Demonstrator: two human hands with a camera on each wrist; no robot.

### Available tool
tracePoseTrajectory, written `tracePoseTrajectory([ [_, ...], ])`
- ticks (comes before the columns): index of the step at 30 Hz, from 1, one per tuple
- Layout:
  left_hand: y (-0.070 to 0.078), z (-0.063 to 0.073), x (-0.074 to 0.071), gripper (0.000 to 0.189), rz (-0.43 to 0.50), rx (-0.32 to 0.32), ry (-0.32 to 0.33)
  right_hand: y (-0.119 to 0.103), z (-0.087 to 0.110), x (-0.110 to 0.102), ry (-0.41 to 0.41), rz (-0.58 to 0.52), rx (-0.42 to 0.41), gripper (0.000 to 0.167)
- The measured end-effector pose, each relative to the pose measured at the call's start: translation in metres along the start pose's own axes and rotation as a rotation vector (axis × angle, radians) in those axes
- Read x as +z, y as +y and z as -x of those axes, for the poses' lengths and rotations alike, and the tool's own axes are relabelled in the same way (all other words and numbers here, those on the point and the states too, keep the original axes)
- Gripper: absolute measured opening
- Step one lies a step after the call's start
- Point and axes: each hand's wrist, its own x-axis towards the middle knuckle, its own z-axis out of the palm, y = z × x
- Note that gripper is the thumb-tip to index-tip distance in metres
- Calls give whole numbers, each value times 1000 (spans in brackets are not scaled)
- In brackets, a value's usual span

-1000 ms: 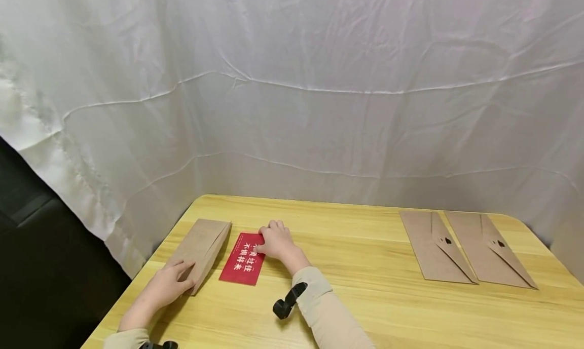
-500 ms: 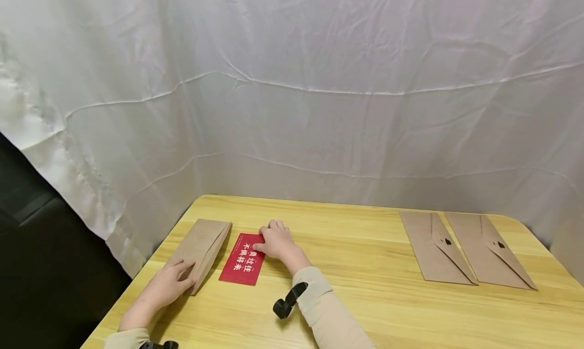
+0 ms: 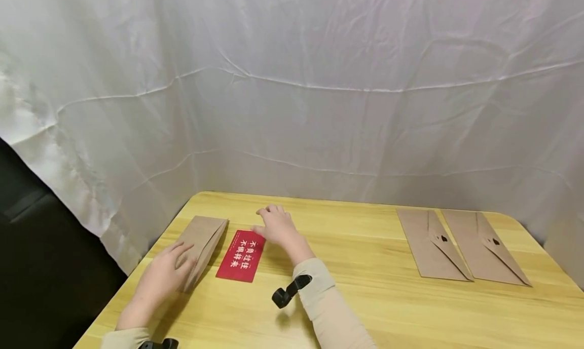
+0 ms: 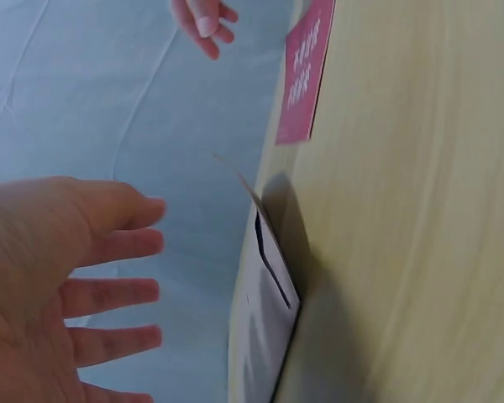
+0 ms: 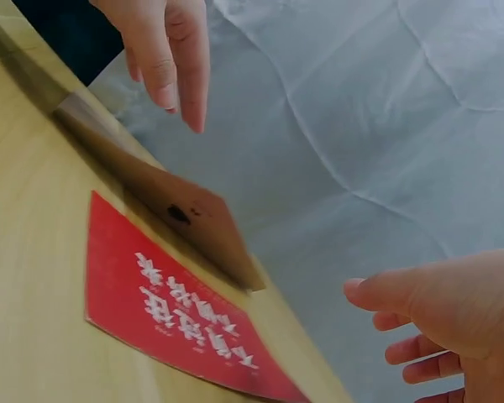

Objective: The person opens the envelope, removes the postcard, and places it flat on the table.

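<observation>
Over a rectangular brown paper envelope [image 3: 202, 237] hangs the left hand [image 3: 158, 274], fingers apart; alongside, probably for easy reach, lies a flat red paper card [image 3: 240, 258] near the right hand [image 3: 279, 228], likewise parted

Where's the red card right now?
Head view, left of centre: the red card lies flat on the table, just right of the single brown envelope; two more brown envelopes lie toward the table's right side.
</observation>
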Motion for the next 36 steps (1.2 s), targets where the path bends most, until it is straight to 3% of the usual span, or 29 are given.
tracePoseTrajectory([
  [10,27,-5,3,30,30,143,269,3,16,-16,108,97,-73,47],
  [13,35,-6,4,28,32,179,319,5,24,-20,128,128,-92,47],
  [19,54,-7,1,26,9,227,330,10,43,-29,124,177,-156,49],
  [25,72,-13,1,26,-57,324,320,23,61,-33,121,232,-207,51],
  [31,87,-19,13,28,-48,390,282,41,78,-40,129,219,-262,55],
  [36,99,-23,25,29,-73,458,264,57,91,-47,190,245,-320,56],
])
